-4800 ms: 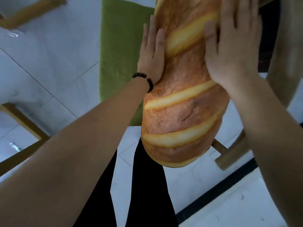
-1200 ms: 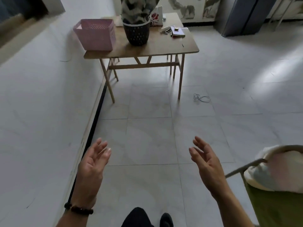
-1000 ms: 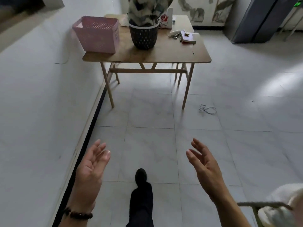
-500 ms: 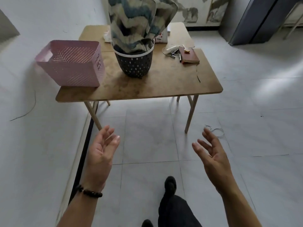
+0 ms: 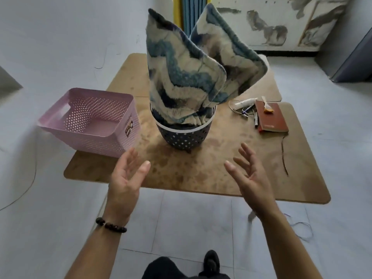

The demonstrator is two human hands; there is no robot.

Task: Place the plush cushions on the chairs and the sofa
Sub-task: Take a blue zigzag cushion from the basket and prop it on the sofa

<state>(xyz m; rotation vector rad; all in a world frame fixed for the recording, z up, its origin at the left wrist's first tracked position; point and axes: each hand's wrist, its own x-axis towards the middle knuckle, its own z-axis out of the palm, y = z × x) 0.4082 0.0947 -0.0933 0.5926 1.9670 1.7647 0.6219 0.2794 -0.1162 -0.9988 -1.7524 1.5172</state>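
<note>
Cushions (image 5: 181, 77) — plush, upright, in perforated basket (image 5: 183, 135)

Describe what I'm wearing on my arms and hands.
The left arm and right arm are bare, with no sleeves in view and no gloves. A bracelet of dark round beads circles the wrist of the left hand. The right hand shows no ring or watch.

I see a brown wooden surface (image 5: 211, 174) standing on pale floor tiles (image 5: 191, 224). A pink perforated basket (image 5: 90, 121) sits at its left, jutting past the edge. A dark perforated basket (image 5: 184, 135) stands mid-surface. At the right lies a red-brown notebook (image 5: 270, 117), with pens and a cable (image 5: 244, 109) just beside it.
</note>
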